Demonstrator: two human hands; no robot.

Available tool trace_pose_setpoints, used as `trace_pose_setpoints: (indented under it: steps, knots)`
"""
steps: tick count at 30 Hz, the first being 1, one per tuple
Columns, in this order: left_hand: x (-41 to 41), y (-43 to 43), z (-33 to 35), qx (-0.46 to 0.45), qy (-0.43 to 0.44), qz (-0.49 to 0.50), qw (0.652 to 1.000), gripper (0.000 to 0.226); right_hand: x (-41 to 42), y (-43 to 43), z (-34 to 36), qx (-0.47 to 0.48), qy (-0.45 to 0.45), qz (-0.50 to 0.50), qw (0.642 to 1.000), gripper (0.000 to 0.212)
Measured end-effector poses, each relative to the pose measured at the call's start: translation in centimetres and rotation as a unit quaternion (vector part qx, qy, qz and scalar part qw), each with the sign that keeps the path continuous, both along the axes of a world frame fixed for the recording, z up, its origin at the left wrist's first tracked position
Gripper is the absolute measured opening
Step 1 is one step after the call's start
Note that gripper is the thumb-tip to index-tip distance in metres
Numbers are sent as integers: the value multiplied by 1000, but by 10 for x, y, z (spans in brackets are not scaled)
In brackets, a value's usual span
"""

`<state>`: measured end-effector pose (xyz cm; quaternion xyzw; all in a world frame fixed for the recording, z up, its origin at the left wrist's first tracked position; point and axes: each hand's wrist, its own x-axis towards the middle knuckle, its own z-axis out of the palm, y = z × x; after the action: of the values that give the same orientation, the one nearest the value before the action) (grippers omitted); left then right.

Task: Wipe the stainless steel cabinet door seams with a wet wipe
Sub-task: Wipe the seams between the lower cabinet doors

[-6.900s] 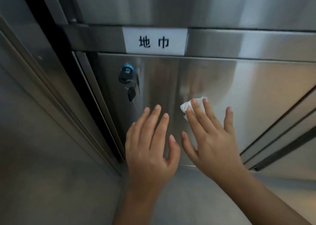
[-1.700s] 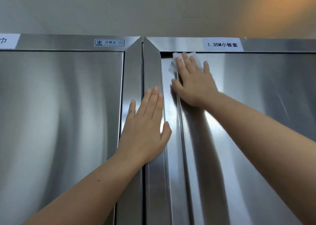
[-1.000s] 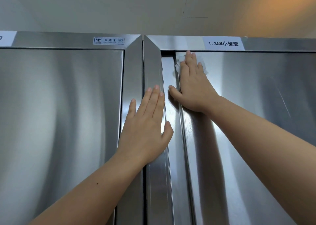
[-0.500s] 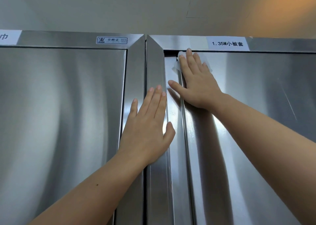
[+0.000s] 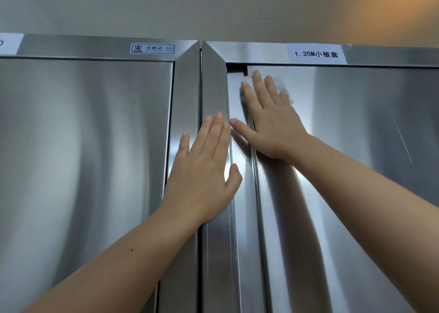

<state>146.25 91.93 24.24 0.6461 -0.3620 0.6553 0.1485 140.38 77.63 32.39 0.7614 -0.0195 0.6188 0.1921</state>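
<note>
**Wipe starts down from the door's top corner**

Half a second ago the right hand (image 5: pixel 268 120) had the wet wipe (image 5: pixel 281 89) pushed up against the top edge of the right cabinet door (image 5: pixel 356 170), upper centre of the frame. Now hand and wipe sit slightly lower, fingers flat and spread, pinning the wipe to the door just beside the vertical seam (image 5: pixel 250 132). The corner looks finished; the long run down the seam is likely next. The left hand (image 5: pixel 204 170) has not moved: open, empty, palm flat on the centre frame post (image 5: pixel 213 253), bracing.
</note>
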Motion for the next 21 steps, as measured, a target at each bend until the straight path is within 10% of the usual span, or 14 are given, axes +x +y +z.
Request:
trace_pose_setpoints:
  steps: [21]
  knots:
    - [0,2,0,4,2,2,1000,75,3,20,19,58,39,-18,997,60]
